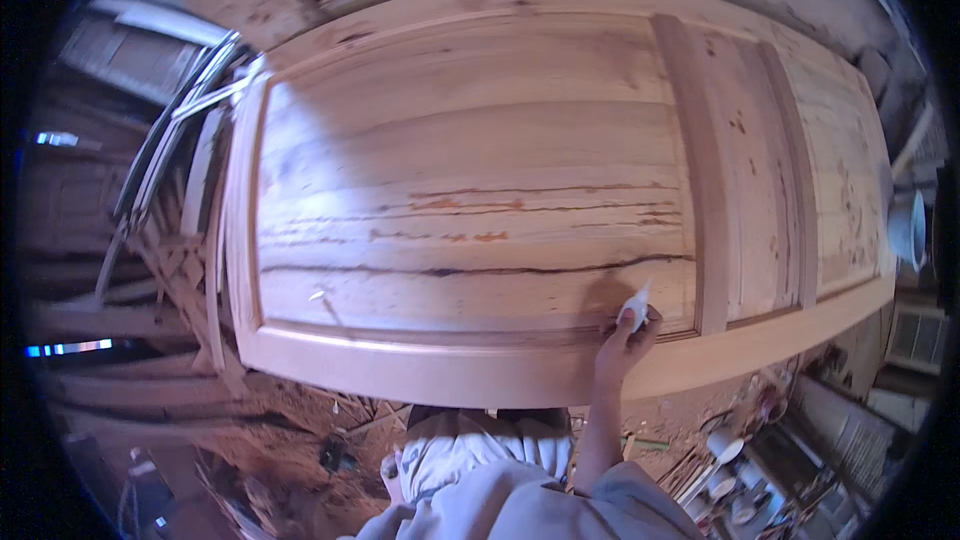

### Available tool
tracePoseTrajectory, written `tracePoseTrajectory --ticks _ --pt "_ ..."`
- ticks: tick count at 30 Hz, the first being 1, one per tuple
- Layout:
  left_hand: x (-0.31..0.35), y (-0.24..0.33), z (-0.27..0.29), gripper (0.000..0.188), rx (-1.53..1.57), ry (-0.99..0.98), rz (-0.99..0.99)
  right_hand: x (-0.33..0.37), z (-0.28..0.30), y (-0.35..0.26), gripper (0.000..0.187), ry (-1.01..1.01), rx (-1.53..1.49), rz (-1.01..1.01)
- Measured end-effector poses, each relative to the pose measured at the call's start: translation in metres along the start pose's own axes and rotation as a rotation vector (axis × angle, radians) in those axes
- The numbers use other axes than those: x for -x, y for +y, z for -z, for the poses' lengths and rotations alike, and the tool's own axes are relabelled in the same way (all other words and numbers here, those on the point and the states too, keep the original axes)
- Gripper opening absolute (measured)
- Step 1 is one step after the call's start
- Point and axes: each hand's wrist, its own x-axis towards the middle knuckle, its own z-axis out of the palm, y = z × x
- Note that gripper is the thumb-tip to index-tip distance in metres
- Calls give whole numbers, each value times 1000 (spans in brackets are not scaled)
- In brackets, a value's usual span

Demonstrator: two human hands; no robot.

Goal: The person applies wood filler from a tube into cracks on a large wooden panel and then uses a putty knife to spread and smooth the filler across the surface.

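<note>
A large panelled wooden door (470,150) lies flat in front of me. My right hand (630,328) is closed around a small white squeeze bottle (637,308) with a pointed nozzle. The nozzle points away from me, just short of the right end of a long dark crack (480,271) in the wide panel. Beyond that crack run several thinner cracks with orange-brown patches (490,236). A small whitish bit (318,295) lies at the panel's near left. My left hand (391,473) hangs low beside my clothing, away from the door; its fingers are mostly hidden.
Long wooden strips (170,150) lean at the left. Cups and cans (724,445) crowd the lower right, near loose sticks. A pale bucket (906,228) stands past the door's right end. Sawdust and scraps (290,410) cover the floor on my near side.
</note>
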Motion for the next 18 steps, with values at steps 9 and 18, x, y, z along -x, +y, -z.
tracePoseTrajectory --ticks 9,18 --pt "12 -12 64 18 14 233 113 7 -13 -21 24 -22 -7 -10" --pt "-1 -29 76 17 75 450 209 -11 -10 16 31 38 166 310"
